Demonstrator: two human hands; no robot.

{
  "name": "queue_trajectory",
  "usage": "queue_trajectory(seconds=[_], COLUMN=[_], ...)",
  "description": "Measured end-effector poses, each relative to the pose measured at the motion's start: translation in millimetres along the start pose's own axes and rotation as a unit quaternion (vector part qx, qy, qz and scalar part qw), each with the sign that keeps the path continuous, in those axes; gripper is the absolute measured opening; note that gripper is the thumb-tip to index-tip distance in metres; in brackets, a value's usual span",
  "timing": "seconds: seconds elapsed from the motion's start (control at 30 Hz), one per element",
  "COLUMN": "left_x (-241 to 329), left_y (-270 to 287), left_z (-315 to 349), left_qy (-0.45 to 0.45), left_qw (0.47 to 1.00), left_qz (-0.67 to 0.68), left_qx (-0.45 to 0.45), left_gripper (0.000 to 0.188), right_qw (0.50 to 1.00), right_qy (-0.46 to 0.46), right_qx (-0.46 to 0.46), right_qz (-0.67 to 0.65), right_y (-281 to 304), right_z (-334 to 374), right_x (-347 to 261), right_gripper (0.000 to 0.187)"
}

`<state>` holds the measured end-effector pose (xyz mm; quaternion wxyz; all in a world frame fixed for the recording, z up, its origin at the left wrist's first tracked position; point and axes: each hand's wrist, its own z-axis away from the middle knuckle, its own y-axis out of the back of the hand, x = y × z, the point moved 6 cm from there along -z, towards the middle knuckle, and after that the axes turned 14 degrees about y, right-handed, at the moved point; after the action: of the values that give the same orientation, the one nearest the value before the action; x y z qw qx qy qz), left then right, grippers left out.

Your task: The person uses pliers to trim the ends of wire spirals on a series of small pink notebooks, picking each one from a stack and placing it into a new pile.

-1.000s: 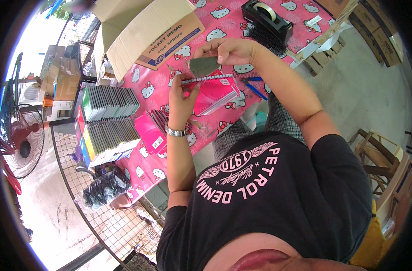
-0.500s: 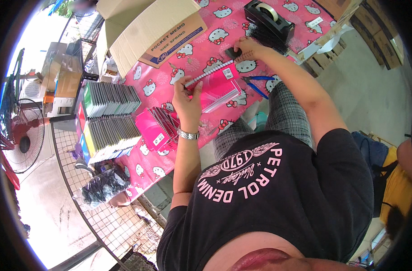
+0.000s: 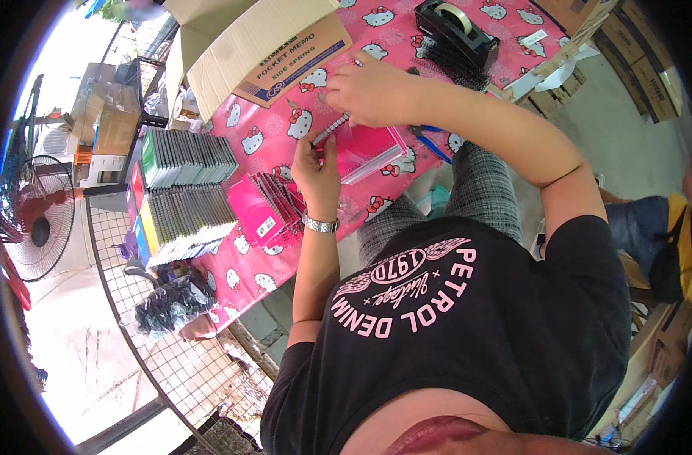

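Across the pink tabletop (image 3: 403, 34) lies a magenta notebook (image 3: 367, 146); the right hand (image 3: 370, 92) covers its upper edge, grip hidden, so I cannot tell; the left hand's (image 3: 316, 173) fingers pinch the lower-left end of the coil (image 3: 333, 128), which slants up rightward between both.

1 pink notebook (image 3: 363, 149) | pale spiral (image 3: 332, 129) along far edge | over printed table (image 3: 270, 134)
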<state>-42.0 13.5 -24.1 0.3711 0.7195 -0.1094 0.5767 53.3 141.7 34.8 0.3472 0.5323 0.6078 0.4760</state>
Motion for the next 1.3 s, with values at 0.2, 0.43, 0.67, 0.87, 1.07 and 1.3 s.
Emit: queue_trajectory(seconds=[0.2,0.43,0.67,0.87,1.07,1.3], left_x=[-13,-17,-10,-10,-9,-14], left_y=[2,-3,-3,-1,-3,0], left_z=[2,1,7,3,1,1], left_qy=[-0.031,-0.047,-0.051,-0.08,-0.031,0.004], left_qw=[0.999,0.996,0.986,0.996,0.996,0.997], left_qz=[0.005,0.066,0.154,-0.029,0.086,0.081], left_qx=[0.033,0.037,0.038,0.007,-0.009,-0.016], left_gripper=[0.017,0.023,0.03,0.035,0.031,0.034], right_qw=[0.985,0.987,0.955,0.985,0.98,0.988], right_qy=[-0.036,-0.038,-0.072,-0.073,-0.073,-0.056], right_qx=[-0.098,-0.002,-0.164,0.101,0.039,-0.076], right_qz=[-0.138,-0.153,-0.238,-0.124,-0.18,-0.126], right_y=[-20,-13,-1,31,-15,0], right_z=[-13,-7,-10,-10,-8,-12], right_x=[-3,-6,-12,-2,-14,-11], right_gripper=[0.024,0.016,0.029,0.031,0.023,0.021])
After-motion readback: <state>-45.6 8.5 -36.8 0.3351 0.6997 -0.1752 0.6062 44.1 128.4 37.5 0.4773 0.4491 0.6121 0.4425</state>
